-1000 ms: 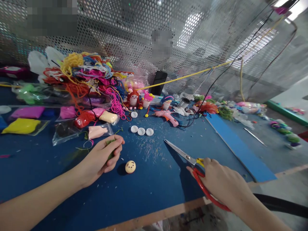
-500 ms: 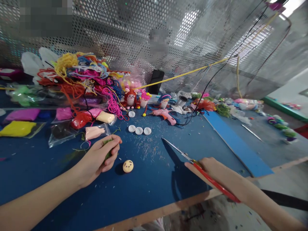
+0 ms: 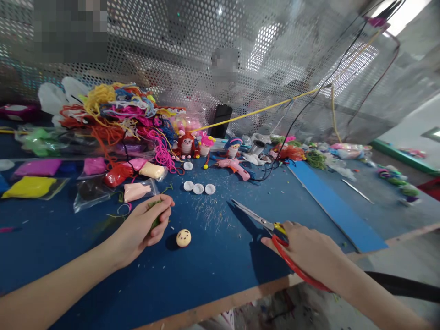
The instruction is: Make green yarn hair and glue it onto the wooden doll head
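My left hand (image 3: 149, 224) is closed around a bundle of green yarn (image 3: 156, 219), mostly hidden by the fingers. Just right of it, a small cream ball (image 3: 183, 238) with a drawn face rests on the blue table (image 3: 213, 279). My right hand (image 3: 302, 243) grips red-handled scissors (image 3: 263, 222) near the table's front edge. Their blades point left and away from me, slightly parted, with nothing visible between them. Behind the ball lie several small white cups (image 3: 198, 188).
Tangled yarn (image 3: 127, 110) and bags of coloured clay (image 3: 29, 186) fill the left. At the back are small dolls (image 3: 233, 147), a pink glue gun (image 3: 235, 168) and its black cable. A blue board (image 3: 335, 206) and a metal blade (image 3: 357, 191) lie at right.
The scissors have turned in my right hand, so their blades and yellow inner handle show more. My left hand keeps its hold on the green yarn. The view has shifted slightly.
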Motion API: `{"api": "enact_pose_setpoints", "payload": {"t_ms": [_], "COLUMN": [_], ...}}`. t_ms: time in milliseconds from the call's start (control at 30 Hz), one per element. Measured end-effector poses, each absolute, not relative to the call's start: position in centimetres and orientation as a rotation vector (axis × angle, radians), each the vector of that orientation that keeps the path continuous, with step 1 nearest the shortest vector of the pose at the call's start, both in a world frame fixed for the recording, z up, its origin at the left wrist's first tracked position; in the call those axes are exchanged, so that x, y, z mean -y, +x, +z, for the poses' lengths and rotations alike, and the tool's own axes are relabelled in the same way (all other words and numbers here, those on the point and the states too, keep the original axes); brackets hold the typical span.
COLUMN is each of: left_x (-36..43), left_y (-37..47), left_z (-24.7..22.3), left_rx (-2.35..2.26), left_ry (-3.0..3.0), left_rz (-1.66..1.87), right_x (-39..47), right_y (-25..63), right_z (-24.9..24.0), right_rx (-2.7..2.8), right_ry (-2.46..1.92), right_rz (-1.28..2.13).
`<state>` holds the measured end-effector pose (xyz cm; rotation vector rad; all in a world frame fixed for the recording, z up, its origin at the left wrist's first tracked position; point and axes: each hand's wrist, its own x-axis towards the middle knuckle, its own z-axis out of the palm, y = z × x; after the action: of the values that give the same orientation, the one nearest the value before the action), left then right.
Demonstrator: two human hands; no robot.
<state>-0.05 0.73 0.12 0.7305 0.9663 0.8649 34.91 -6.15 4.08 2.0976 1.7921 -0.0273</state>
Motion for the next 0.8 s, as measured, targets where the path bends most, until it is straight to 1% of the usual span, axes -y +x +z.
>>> {"api": "enact_pose_setpoints", "payload": {"t_ms": [100,333,667,800], "left_x": [-0.7,-0.9,-0.7,-0.7], "left_y": [-0.1,-0.2,-0.2,-0.3], "left_z": [0.1,0.0,-0.1,-0.1], "left_rx": [-0.962,-0.974,-0.965,-0.965], "left_ry": [0.734,0.736,0.735,0.743], "left_rz": [0.86,0.847,0.857,0.871], "right_x": [6.8,7.1,6.6,5.5], "right_y": [34.1,33.2,34.2,35.5], "right_z": [3.7,3.1,2.9,3.2], "right_rx": [-1.692,-1.662,-1.728,-1.71], "right_ry": [2.075,2.009,2.054,2.184], "right_rz": [0.076,0.236,0.07,0.047]}}
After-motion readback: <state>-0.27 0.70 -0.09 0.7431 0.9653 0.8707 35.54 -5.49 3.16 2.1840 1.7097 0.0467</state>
